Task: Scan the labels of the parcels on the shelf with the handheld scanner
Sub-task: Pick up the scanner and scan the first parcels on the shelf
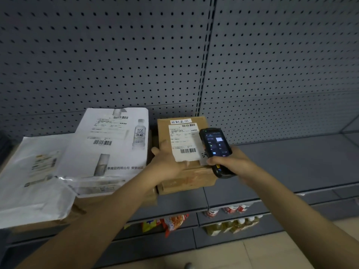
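A brown cardboard parcel (194, 177) lies on the grey shelf (291, 167), with a white shipping label (183, 141) on its top. My left hand (167, 162) rests flat on the parcel's left side, fingers touching the label's lower edge. My right hand (231, 164) grips a black handheld scanner (214, 148), its lit screen facing me, held over the parcel's right edge beside the label. To the left, a white printed mailer bag (112, 148) lies on a larger cardboard box (81, 208), and another white bag (29, 183) lies at the far left.
A grey pegboard back panel (174, 55) rises behind the shelf. The shelf stretches bare to the right. On lower shelves sit snack packets (171, 223) and bottled goods (231, 220). A pale floor (252, 255) shows below.
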The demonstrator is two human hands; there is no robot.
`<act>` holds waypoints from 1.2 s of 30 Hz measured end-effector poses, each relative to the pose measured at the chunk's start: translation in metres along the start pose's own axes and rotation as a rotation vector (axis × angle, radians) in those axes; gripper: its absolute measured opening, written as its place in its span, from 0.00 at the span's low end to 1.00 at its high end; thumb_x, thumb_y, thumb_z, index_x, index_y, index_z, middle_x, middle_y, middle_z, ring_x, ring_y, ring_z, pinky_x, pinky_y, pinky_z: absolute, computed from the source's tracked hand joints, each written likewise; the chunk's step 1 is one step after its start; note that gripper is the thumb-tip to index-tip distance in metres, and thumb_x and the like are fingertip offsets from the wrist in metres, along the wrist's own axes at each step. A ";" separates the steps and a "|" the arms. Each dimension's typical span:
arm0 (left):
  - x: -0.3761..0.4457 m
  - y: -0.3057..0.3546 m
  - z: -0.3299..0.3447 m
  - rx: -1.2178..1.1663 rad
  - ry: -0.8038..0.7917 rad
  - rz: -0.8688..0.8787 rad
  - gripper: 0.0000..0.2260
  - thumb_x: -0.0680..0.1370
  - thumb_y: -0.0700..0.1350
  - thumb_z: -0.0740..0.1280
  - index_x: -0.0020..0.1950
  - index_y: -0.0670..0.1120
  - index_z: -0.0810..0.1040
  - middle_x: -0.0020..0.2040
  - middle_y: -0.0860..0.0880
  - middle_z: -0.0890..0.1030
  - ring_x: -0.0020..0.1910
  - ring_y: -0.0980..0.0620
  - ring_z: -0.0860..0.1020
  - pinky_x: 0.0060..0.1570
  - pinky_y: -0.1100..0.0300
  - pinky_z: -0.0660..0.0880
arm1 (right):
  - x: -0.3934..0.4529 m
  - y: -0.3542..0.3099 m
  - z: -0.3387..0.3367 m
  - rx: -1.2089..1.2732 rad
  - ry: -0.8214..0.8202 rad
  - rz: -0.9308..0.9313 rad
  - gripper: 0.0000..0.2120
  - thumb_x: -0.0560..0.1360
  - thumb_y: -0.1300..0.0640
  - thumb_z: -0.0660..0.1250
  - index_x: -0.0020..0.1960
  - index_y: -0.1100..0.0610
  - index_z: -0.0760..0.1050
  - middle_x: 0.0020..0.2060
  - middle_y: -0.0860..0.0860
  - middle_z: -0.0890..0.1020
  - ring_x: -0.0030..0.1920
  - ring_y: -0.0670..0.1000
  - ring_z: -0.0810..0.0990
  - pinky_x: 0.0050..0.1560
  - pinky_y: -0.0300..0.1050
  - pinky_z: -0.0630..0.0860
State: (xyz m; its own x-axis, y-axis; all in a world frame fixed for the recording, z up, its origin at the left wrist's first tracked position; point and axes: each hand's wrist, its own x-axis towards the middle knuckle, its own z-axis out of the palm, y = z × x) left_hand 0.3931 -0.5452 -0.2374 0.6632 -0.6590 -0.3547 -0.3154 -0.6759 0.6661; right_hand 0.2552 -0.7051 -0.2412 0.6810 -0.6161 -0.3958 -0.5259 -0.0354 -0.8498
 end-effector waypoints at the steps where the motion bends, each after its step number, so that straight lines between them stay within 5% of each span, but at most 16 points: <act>1: -0.002 0.000 0.002 -0.005 0.031 -0.024 0.39 0.79 0.52 0.66 0.79 0.49 0.43 0.74 0.44 0.55 0.55 0.52 0.68 0.52 0.63 0.64 | -0.004 0.003 -0.001 -0.006 0.006 0.006 0.22 0.60 0.52 0.80 0.53 0.52 0.79 0.48 0.51 0.84 0.49 0.51 0.83 0.45 0.43 0.78; 4: -0.013 -0.003 0.009 0.002 0.070 -0.106 0.37 0.82 0.53 0.59 0.80 0.44 0.36 0.77 0.41 0.50 0.44 0.51 0.74 0.39 0.63 0.71 | -0.017 0.012 -0.003 0.004 0.013 0.015 0.18 0.63 0.55 0.79 0.50 0.52 0.78 0.47 0.51 0.84 0.47 0.50 0.82 0.39 0.41 0.76; 8: -0.029 -0.019 0.034 -0.038 0.089 -0.139 0.31 0.83 0.50 0.58 0.80 0.44 0.45 0.77 0.41 0.52 0.60 0.43 0.73 0.48 0.58 0.72 | -0.031 0.026 -0.006 -0.004 0.028 -0.001 0.16 0.65 0.57 0.78 0.50 0.51 0.77 0.47 0.51 0.83 0.47 0.50 0.81 0.40 0.42 0.76; 12: -0.034 -0.043 0.058 -0.438 0.105 -0.184 0.36 0.75 0.56 0.67 0.78 0.56 0.52 0.73 0.45 0.65 0.65 0.43 0.71 0.66 0.47 0.70 | -0.041 0.038 -0.010 0.008 0.031 -0.017 0.19 0.65 0.57 0.78 0.53 0.53 0.77 0.48 0.52 0.83 0.48 0.49 0.81 0.39 0.40 0.75; 18: -0.051 -0.060 0.080 -1.064 0.012 -0.272 0.38 0.66 0.56 0.76 0.71 0.50 0.63 0.63 0.46 0.76 0.60 0.45 0.76 0.60 0.43 0.72 | -0.048 0.048 -0.012 0.007 0.033 -0.039 0.22 0.65 0.58 0.78 0.56 0.55 0.75 0.48 0.50 0.81 0.46 0.47 0.80 0.41 0.40 0.76; 23: -0.050 -0.069 0.086 -1.140 -0.058 -0.207 0.44 0.63 0.57 0.78 0.75 0.49 0.62 0.66 0.48 0.75 0.64 0.44 0.73 0.62 0.31 0.67 | -0.050 0.058 -0.010 -0.001 0.037 -0.025 0.43 0.50 0.48 0.79 0.63 0.56 0.71 0.54 0.50 0.81 0.53 0.50 0.81 0.53 0.49 0.80; 28: -0.044 -0.073 0.080 -1.250 -0.174 -0.137 0.50 0.50 0.58 0.84 0.69 0.51 0.69 0.65 0.46 0.77 0.64 0.39 0.73 0.63 0.24 0.60 | -0.049 0.061 -0.011 -0.005 0.042 -0.036 0.41 0.54 0.51 0.80 0.64 0.54 0.70 0.54 0.49 0.81 0.53 0.49 0.80 0.55 0.49 0.79; 36: -0.040 -0.082 0.078 -1.329 -0.222 -0.137 0.48 0.54 0.49 0.85 0.71 0.52 0.69 0.69 0.42 0.72 0.66 0.36 0.71 0.56 0.28 0.72 | -0.054 0.060 -0.006 0.012 0.096 -0.017 0.38 0.61 0.58 0.80 0.66 0.55 0.65 0.54 0.49 0.77 0.56 0.51 0.77 0.53 0.45 0.74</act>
State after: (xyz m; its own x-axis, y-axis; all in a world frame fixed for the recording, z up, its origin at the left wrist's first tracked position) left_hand 0.3395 -0.4897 -0.3292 0.4736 -0.7371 -0.4820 0.7162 0.0039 0.6978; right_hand 0.1838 -0.6788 -0.2688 0.6379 -0.6878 -0.3464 -0.5078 -0.0375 -0.8606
